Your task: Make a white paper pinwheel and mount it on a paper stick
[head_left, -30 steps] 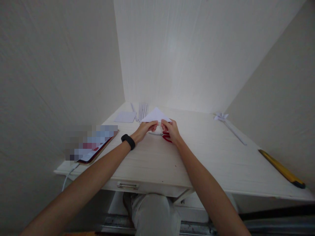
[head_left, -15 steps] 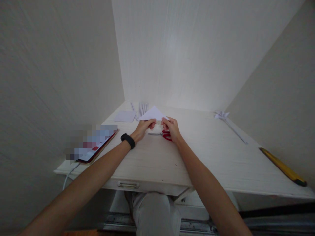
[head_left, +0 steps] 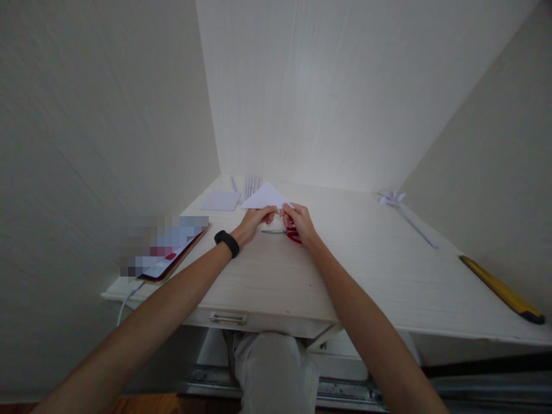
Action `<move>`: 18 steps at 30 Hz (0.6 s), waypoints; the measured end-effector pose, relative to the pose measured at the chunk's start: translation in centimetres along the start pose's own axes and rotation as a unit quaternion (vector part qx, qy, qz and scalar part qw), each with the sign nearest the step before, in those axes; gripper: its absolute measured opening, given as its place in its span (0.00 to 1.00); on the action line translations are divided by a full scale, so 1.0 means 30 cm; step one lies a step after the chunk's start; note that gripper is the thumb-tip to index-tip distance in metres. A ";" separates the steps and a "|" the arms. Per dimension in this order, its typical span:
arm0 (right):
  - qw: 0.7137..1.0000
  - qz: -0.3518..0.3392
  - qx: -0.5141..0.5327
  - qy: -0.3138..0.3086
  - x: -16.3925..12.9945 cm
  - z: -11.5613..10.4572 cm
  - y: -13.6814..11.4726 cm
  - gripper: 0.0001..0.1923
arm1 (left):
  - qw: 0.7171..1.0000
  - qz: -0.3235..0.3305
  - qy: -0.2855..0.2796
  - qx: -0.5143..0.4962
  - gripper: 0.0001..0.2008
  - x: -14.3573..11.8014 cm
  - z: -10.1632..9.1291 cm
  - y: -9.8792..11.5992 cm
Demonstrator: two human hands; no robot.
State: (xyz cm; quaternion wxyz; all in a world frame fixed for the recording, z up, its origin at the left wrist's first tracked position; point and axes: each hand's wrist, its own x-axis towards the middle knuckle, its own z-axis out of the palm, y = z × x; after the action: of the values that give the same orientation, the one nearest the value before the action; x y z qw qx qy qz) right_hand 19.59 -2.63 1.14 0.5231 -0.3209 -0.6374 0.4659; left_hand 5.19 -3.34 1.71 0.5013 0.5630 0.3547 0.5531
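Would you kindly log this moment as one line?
left hand: pinches folded paper | right hand: pinches same paper | scissors: on desk

Two bare forearms with no sleeves reach in from the bottom edge of the view. The left hand point(head_left: 253, 221) has a black band point(head_left: 226, 242), like a watch or fitness tracker, snug around its wrist. The right hand point(head_left: 302, 223) and its wrist carry nothing. Below the near edge of the desk point(head_left: 388, 276), a knee in light grey trousers point(head_left: 276, 368) shows.
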 end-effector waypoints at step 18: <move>1.000 0.002 -0.020 0.009 -0.003 -0.013 -0.015 0.21 | 0.999 0.004 -0.015 -0.029 0.10 -0.007 0.000 0.008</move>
State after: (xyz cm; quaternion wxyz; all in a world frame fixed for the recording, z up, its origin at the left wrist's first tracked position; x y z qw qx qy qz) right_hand 20.01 -2.77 1.53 0.5217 -0.3367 -0.6413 0.4508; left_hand 5.13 -3.59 1.87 0.5204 0.5582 0.3287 0.5564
